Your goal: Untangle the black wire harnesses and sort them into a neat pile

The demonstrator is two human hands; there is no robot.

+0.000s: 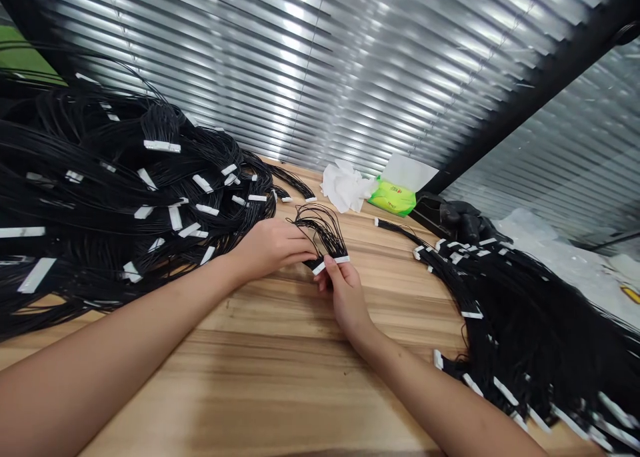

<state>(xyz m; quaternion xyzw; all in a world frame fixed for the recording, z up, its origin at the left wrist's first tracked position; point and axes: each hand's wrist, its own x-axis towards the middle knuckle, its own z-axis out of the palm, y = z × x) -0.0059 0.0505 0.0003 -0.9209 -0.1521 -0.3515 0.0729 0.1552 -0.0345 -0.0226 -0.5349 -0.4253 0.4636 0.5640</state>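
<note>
Between my hands, above the wooden table, is a wire harness of thin black wires with white connectors. My right hand pinches the white connectors at its end, thumb on top. Fingers of my left hand close on the black wires just beside the connectors; the fingertips are partly hidden. The wires arch up and back in a loop behind the hands. Close to my left hand lies a big heap of black wire harnesses with many white connectors.
A second pile of black harnesses covers the table's right side. At the back are crumpled white tissue and a green tissue pack. Behind the table stand metallic blinds. A dark bundled object sits at the back right.
</note>
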